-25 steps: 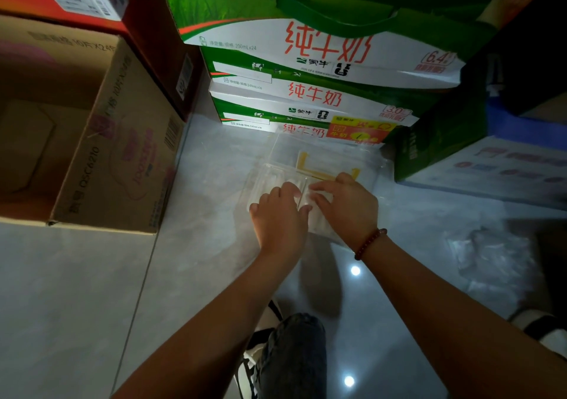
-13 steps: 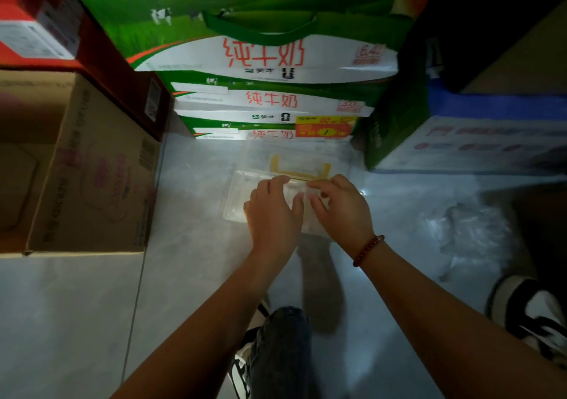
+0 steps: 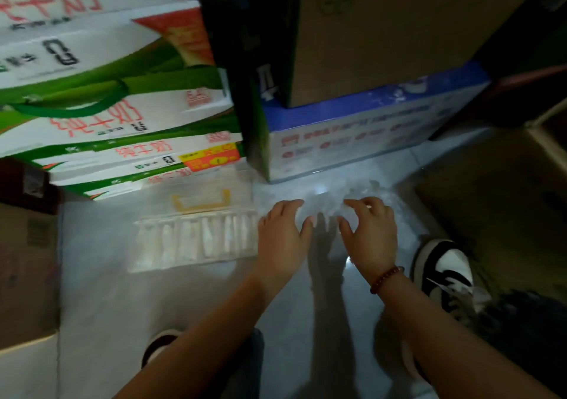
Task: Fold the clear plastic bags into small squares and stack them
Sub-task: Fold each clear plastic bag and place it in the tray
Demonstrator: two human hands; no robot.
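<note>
**Both hands spread over loose bag pile, nothing gripped**

Left hand [image 3: 283,237] and right hand [image 3: 369,234] sit side by side, palms down, fingers splayed and only slightly bent, low over the grey floor [image 3: 101,306]. Neither has a hold on anything. Fingertips of both reach the near edge of a crumpled pile of clear plastic bags [image 3: 333,197], which lies just ahead of and between the hands; frame is motion-blurred, so actual contact is probable, not certain. Right wrist wears a dark red bead bracelet [image 3: 385,279].

Left of the left hand, just beside it: a clear plastic tray [image 3: 196,242] with a row of whitish folded pieces standing in it, likely the folded bags, though blur hides detail. Beyond that tray, a second clear container with a yellow frame inside [image 3: 201,202].

Ahead and left of the hands: stacked green-and-white milk cartons [image 3: 122,128] with red lettering. Directly ahead of the hands: a blue-and-white box [image 3: 352,141] with a brown cardboard box [image 3: 383,30] on top. Right of the right hand: a black-and-white sneaker [image 3: 445,273]. Far left of the hands: another cardboard box [image 3: 27,260].
</note>
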